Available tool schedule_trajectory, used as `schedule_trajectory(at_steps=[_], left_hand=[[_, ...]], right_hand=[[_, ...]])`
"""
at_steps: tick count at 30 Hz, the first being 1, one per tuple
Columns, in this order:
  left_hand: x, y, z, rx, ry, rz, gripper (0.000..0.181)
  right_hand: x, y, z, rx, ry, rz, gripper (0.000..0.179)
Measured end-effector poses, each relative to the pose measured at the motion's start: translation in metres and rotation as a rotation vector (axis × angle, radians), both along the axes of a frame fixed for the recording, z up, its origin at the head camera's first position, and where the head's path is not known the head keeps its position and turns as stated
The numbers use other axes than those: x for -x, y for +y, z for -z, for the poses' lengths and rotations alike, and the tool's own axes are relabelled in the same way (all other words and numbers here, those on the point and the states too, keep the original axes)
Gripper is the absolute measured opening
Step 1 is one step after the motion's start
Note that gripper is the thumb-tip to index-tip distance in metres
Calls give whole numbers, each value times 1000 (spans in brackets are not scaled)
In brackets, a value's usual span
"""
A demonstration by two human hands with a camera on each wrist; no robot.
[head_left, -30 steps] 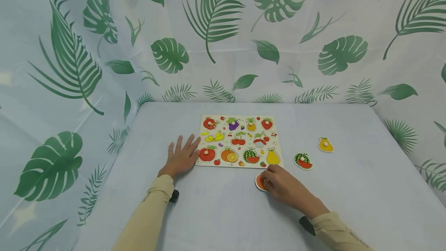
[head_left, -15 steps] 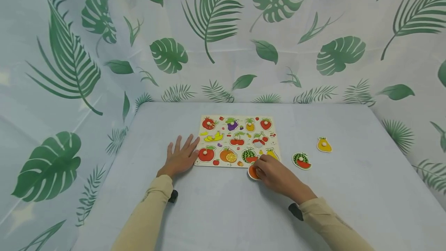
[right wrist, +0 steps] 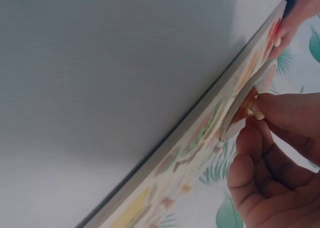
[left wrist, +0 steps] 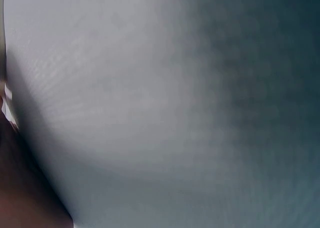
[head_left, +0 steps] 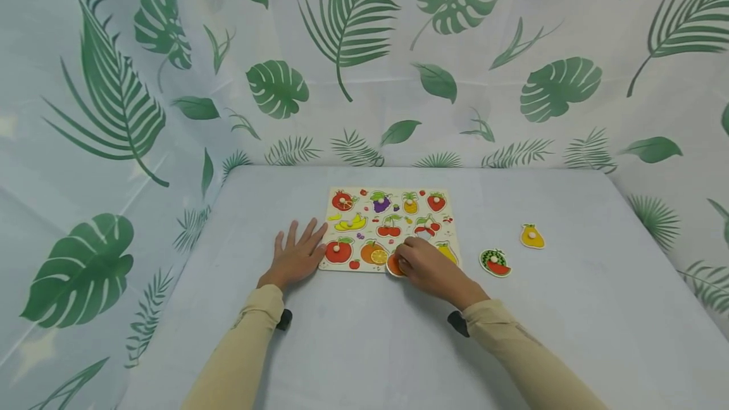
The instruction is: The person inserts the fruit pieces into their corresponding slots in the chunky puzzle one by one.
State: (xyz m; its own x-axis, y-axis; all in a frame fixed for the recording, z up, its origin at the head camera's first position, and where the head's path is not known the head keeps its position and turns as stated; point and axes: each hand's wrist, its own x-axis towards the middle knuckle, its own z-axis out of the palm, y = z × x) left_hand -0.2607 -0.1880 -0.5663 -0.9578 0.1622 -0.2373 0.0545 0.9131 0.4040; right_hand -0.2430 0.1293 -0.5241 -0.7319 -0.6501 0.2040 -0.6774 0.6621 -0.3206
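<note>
A fruit puzzle board [head_left: 371, 209] with knobbed pieces lies on the table. My left hand [head_left: 295, 255] is spread flat, its fingertips at the board's left edge. In my right hand [head_left: 434, 271], thumb and fingers pinch the small knob of an orange puzzle piece [head_left: 394, 265]. The right wrist view shows this piece [right wrist: 245, 105] tilted, held just above the board. My right hand hides the board's watermelon picture in the head view. The left wrist view shows mostly blurred cloth and a bit of the left hand [left wrist: 25, 183].
To the right of the board lie a watermelon piece [head_left: 495, 262] and a yellow pear piece [head_left: 532, 236], both knobbed. A pale cloth covers the table [head_left: 353, 347]. Leaf-printed curtains [head_left: 376, 49] stand behind and at the sides.
My right hand has carried the orange puzzle piece leftward and slightly away from me, from the table in front of the board to over its front edge. My left hand stays put.
</note>
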Motion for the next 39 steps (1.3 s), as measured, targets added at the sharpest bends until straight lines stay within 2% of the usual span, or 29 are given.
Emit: schedule_trajectory(at_steps=[5,13,21,29,39], left_hand=[[0,0,-2,5,-10,-3,65],[1,-2,4,-2,-6,-4,65],[4,-3,5,9,-18,-6,66],[5,-3,8,15,-13,-12,67],[5,-2,7,14,-14,-9,66]], right_hand=[[12,-14,0,0,-36,-5,8],[29,-37,2,-15,-45,-66,5],[40,-50,-1,-59,-84,-44,6],[44,-55,-7,-46,-144,-36,5],[46,-59,4,-55,-158,-35,5]])
